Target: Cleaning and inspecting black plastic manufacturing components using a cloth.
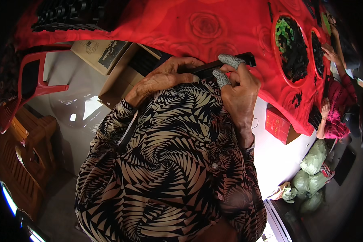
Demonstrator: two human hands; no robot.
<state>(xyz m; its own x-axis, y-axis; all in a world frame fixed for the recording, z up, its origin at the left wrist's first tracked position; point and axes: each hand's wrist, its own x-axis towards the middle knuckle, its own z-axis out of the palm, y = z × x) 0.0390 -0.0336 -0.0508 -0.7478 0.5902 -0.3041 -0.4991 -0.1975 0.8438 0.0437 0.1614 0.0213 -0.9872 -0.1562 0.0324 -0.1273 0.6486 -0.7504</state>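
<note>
A long, narrow black piece [249, 59] lies across both my hands at the near edge of the red-covered table, close to my body. Its exact kind cannot be made out. My left hand [165, 79] grips the left end, thumb on the near side and fingers partly hidden behind it. Grey speckled covers sit on two fingers of my right hand [242, 86], which are bent over the piece's right half. Something small and reddish shows beneath these fingers, partly covered.
Red-rimmed basins [275, 52] with black and green pieces stand at the right. A stack of black parts [68, 16] is at the far left. Cardboard box [99, 54], red chair [26, 76], red box [279, 126] and bags [313, 157] surround me. Another person's hand [330, 52] is beyond the basins.
</note>
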